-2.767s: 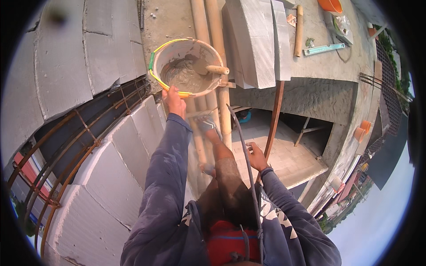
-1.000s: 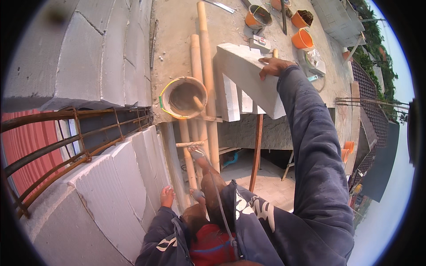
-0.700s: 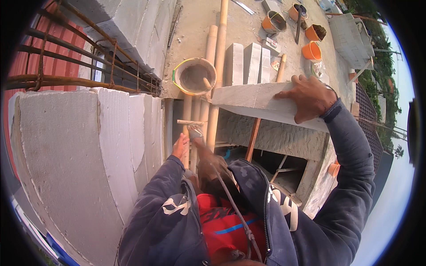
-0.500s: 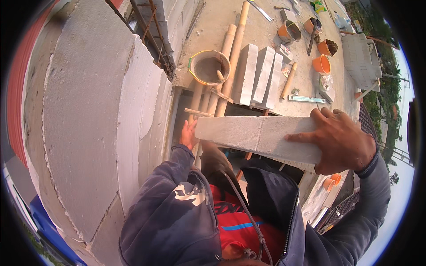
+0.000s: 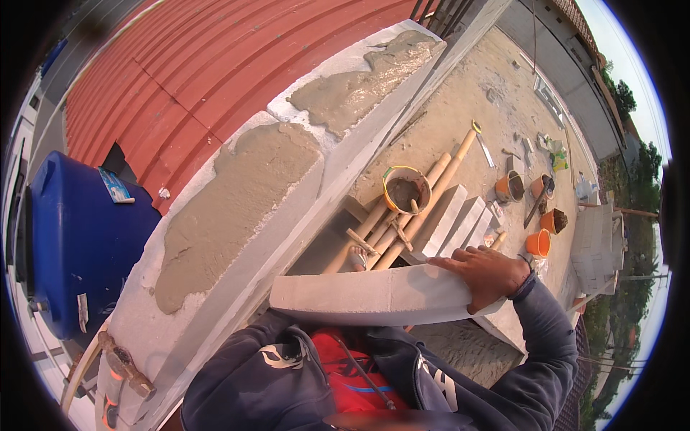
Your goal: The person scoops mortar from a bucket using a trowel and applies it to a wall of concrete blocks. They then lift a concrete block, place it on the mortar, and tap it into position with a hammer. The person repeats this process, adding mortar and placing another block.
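Note:
My right hand (image 5: 489, 280) grips the right end of a long pale concrete block (image 5: 359, 294), held level in front of my chest. My left hand is hidden behind the block's left end; only its sleeve shows. To the left, a block wall (image 5: 183, 345) bears two spreads of wet grey mortar (image 5: 230, 201) along its top. A hammer (image 5: 128, 370) rests near the wall's lower left end. Beyond the held block, a bucket of mortar (image 5: 401, 188) with a wooden handle in it rests on bamboo poles (image 5: 460, 147).
A red corrugated roof (image 5: 180, 79) and a blue tank (image 5: 83, 244) lie beyond the wall. More blocks (image 5: 449, 219), several orange buckets (image 5: 537, 243) and a stack of blocks (image 5: 596, 244) stand on the concrete deck at right. My foot (image 5: 359, 257) shows by the poles.
The block has come off the group of blocks, turned level and moved to my chest. My left hand has gone behind it. My view has swung up to the mortared wall top.

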The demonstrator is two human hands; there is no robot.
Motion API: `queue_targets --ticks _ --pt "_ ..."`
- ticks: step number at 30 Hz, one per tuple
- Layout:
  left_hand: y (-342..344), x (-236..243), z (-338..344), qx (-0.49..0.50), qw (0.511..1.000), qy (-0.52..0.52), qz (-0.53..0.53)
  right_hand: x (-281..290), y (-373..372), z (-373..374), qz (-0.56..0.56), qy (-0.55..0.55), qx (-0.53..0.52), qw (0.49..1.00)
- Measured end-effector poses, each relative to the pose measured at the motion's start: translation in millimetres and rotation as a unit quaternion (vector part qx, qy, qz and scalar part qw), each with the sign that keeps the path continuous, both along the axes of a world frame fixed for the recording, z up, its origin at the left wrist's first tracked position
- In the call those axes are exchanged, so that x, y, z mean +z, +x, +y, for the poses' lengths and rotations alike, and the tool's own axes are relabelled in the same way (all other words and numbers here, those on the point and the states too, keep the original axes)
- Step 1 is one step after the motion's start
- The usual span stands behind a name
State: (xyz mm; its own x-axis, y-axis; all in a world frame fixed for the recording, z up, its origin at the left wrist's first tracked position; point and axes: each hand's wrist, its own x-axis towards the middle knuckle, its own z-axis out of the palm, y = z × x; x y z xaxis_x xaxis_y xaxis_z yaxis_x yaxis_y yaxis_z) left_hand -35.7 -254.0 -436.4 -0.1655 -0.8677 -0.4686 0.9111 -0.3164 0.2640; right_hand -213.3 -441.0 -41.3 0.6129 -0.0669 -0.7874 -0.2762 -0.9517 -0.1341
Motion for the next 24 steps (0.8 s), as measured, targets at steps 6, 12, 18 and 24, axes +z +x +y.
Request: queue_targets --ticks 6,12,18,24 --pt "-6.5 60.9 -11.1 -0.027 0.995 -0.037 -0.083 -99.4 3.7 4.6 0.000 0.066 0.039 0.997" --pt "-19.5 84.8 -14.8 -0.031 0.989 -0.066 -0.131 -129.8 27.4 7.7 0.092 0.064 -0.086 0.990" --pt "11.1 48.4 93.1 0.002 0.995 0.005 -0.104 -177.3 -12.6 -4.7 0.037 -0.015 -0.268 0.963" --pt "31.7 -11.5 205.2 0.095 0.989 0.110 -0.032 -193.7 -44.7 -62.3 0.047 0.076 -0.399 0.913"
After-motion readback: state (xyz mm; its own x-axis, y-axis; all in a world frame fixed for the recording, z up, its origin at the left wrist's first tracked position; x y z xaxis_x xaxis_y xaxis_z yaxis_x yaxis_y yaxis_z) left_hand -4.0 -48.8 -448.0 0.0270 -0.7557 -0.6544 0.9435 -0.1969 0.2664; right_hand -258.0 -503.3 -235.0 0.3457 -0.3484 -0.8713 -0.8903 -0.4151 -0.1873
